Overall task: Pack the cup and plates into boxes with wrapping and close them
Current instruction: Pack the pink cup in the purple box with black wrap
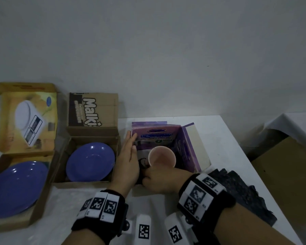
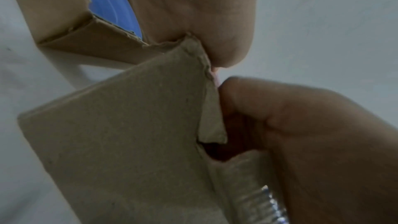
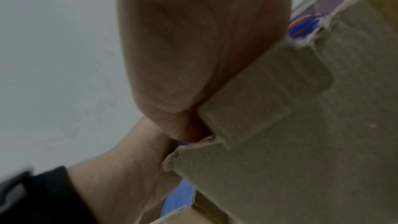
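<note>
A pink cup stands upright inside the open purple box, with dark wrapping beside it. My left hand lies flat with straight fingers against the box's left wall. My right hand is curled at the near left corner and grips the box's grey cardboard flap, which also fills the right wrist view. A small blue plate lies in the open brown Malkist box. A larger blue plate lies in the yellow scale box.
Several dark wrapping sheets lie on the white table to the right of my right wrist. Beyond the table's right edge stands a brown carton. A grey wall runs behind the boxes.
</note>
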Action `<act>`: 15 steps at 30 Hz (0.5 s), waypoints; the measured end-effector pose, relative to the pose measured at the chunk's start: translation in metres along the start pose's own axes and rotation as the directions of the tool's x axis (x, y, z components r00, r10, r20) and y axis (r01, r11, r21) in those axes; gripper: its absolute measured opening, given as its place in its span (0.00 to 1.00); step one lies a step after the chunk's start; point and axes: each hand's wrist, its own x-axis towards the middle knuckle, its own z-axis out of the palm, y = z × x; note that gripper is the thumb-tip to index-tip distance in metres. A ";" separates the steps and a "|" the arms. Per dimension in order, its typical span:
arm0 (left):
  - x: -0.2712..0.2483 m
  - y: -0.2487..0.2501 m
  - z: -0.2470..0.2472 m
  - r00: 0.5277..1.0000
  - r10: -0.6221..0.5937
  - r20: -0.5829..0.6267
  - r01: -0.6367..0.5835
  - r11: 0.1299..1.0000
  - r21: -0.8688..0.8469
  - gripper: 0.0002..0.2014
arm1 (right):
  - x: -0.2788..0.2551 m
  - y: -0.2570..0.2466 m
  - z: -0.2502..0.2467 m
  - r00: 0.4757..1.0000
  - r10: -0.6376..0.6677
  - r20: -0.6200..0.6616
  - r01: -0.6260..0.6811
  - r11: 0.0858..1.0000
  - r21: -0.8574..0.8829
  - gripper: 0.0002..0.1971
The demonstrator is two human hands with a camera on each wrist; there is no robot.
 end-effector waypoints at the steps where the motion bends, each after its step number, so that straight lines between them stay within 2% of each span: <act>1: 0.000 0.000 0.000 1.000 0.005 -0.003 -0.005 1.000 -0.001 0.19 | 0.001 0.000 0.000 0.997 0.048 0.056 -0.049 0.999 0.018 0.17; 2: 0.000 0.000 0.000 1.000 0.006 -0.005 -0.006 1.000 -0.002 0.19 | 0.002 -0.001 -0.001 0.991 0.080 0.108 -0.080 0.997 -0.001 0.17; 4: -0.001 0.001 0.000 1.000 0.003 -0.006 -0.003 1.000 -0.001 0.19 | 0.006 0.000 -0.003 0.981 0.064 0.186 -0.056 0.997 -0.047 0.17; 5: -0.001 0.003 0.000 1.000 0.005 -0.005 -0.005 1.000 0.002 0.19 | 0.007 0.002 -0.003 0.981 0.054 0.184 -0.036 0.994 -0.101 0.17; 8: -0.002 0.005 0.000 1.000 0.008 -0.003 -0.008 1.000 0.017 0.20 | 0.006 0.005 -0.002 0.981 0.128 0.148 -0.088 0.964 -0.252 0.21; 10: -0.001 0.006 0.001 1.000 0.020 0.002 -0.020 0.996 0.082 0.20 | 0.006 0.007 0.002 0.975 0.153 0.159 -0.109 0.960 -0.258 0.21; 12: 0.000 0.007 0.001 0.999 0.043 0.015 -0.045 0.983 0.177 0.21 | 0.002 0.007 -0.002 0.989 0.114 0.098 -0.098 0.983 -0.153 0.19; 14: 0.000 0.008 0.000 0.997 0.059 0.046 -0.069 0.966 0.251 0.23 | -0.010 0.013 -0.014 0.997 -0.009 -0.078 0.007 1.000 -0.029 0.15; 15: -0.001 0.008 -0.001 0.996 0.070 0.059 -0.084 0.957 0.277 0.24 | -0.020 0.018 -0.022 0.978 -0.041 -0.202 0.045 0.999 0.015 0.11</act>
